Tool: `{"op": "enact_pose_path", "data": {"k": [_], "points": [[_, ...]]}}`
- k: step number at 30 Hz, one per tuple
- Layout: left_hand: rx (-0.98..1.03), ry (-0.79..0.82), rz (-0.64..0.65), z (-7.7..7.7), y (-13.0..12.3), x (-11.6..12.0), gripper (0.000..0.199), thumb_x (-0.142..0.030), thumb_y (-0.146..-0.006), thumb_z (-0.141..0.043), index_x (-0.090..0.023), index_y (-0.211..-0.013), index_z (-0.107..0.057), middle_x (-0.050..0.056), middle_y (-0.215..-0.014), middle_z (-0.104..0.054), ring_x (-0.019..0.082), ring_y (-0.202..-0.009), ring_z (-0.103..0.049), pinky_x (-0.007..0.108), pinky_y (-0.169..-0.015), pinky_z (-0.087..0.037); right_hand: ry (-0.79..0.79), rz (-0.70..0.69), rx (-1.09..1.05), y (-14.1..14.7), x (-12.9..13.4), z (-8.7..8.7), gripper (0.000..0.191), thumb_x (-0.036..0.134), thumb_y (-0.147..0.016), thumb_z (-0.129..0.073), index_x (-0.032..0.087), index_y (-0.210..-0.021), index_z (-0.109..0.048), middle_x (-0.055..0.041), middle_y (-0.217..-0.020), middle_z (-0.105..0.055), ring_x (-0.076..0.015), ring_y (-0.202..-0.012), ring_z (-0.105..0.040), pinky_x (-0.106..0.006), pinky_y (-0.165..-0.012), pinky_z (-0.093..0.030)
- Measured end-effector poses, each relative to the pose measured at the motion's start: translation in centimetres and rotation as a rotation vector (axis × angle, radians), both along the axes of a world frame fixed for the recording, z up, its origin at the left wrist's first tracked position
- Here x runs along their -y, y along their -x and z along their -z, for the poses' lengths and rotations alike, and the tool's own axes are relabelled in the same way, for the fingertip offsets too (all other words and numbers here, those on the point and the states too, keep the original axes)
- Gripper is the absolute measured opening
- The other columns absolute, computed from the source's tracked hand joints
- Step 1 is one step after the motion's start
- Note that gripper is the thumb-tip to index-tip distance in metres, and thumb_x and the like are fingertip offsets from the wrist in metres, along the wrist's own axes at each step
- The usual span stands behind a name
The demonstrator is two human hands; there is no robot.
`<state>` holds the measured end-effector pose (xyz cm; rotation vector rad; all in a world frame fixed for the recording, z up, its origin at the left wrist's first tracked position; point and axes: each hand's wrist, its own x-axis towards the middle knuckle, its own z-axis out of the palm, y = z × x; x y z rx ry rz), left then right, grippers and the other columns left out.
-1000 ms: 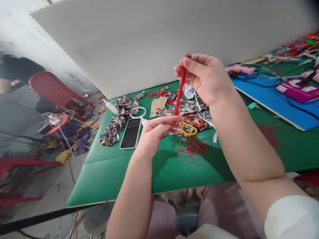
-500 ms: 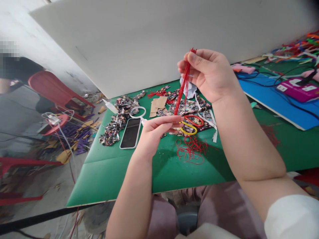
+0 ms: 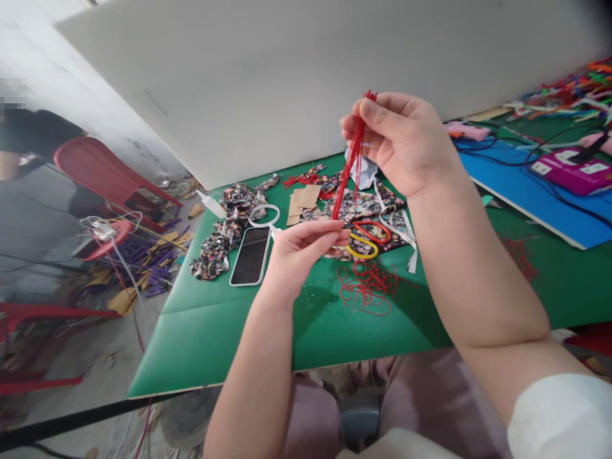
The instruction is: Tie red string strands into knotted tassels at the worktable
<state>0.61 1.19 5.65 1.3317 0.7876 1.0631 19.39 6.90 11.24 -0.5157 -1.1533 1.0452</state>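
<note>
Above green felt, both hands (image 3: 401, 143) (image 3: 301, 252) pinch thin red threads (image 3: 349, 169) taut.

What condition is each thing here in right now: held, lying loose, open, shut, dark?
Right hand: raised, pinching the top of the red strings.
Left hand: pinching the strings' lower end.
Red strings: one bunch, stretched between both hands.
Loose red threads: tangled on the green table.
Scissors: lying flat; blades hidden.
Phone: face up, screen dark.
Fabric scraps: crumpled in a heap.
Card pieces: lying flat.
</note>
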Motion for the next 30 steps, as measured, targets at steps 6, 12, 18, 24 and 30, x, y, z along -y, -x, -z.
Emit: {"op": "enact_pose_path", "data": {"k": [6, 12, 18, 24, 30], "points": [[-0.024, -0.035, -0.016, -0.14, -0.08, 0.08, 0.041, -0.021, -0.074, -0.069, -0.024, -0.114, -0.059, 0.001, -0.078, -0.074, 0.016, -0.074, -0.071, 0.023, -0.064, -0.058, -0.03, -0.024, -0.01, 0.1, 0.35, -0.03, 0.01, 0.029, -0.077, -0.065, 0.02, -0.073, -0.065, 0.003, -0.074, -0.065, -0.0105, -0.078, -0.063, -0.027, -0.078, -0.049], [-0.042, -0.024, -0.001, -0.05, 0.0, -0.09, 0.041, -0.022, -0.076, -0.066, -0.021, -0.116, -0.059, 0.002, -0.083, -0.074, 0.016, -0.078, -0.07, 0.023, -0.067, -0.058, -0.028, -0.01, 0.012, 0.13, 0.52, -0.21, 0.01, 0.03, -0.077, -0.066, 0.023, -0.07, -0.065, 0.0027, -0.073, -0.066, -0.0125, -0.078, -0.063, -0.03, -0.08, -0.05], [-0.065, -0.018, 0.007, -0.01, 0.09, -0.13, 0.036, -0.023, -0.078, -0.063, -0.02, -0.115, -0.06, 0.004, -0.088, -0.074, 0.016, -0.082, -0.07, 0.024, -0.068, -0.058, -0.048, -0.01, 0.027, 0.06, 0.85, -0.48, 0.008, 0.028, -0.078, -0.065, 0.021, -0.073, -0.064, 0.0018, -0.074, -0.066, -0.0124, -0.079, -0.064, -0.031, -0.083, -0.05], [-0.135, -0.046, -0.057, -0.06, -0.04, -0.02, 0.036, -0.023, -0.077, -0.063, -0.019, -0.113, -0.062, 0.006, -0.087, -0.074, 0.018, -0.081, -0.07, 0.026, -0.07, -0.058, -0.052, -0.001, 0.031, 0.21, 0.92, -0.67, 0.007, 0.026, -0.077, -0.065, 0.022, -0.071, -0.065, 0.0011, -0.073, -0.065, -0.0131, -0.078, -0.064, -0.03, -0.081, -0.051], [-0.204, -0.089, -0.08, -0.28, -0.09, 0.05, 0.034, -0.017, -0.077, -0.06, -0.019, -0.11, -0.064, 0.005, -0.082, -0.074, 0.016, -0.08, -0.07, 0.026, -0.073, -0.056, -0.019, 0.066, 0.105, 0.23, 0.84, -0.6, 0.008, 0.031, -0.076, -0.066, 0.027, -0.069, -0.065, 0.0016, -0.076, -0.067, -0.0165, -0.087, -0.064, -0.033, -0.084, -0.051]]}}
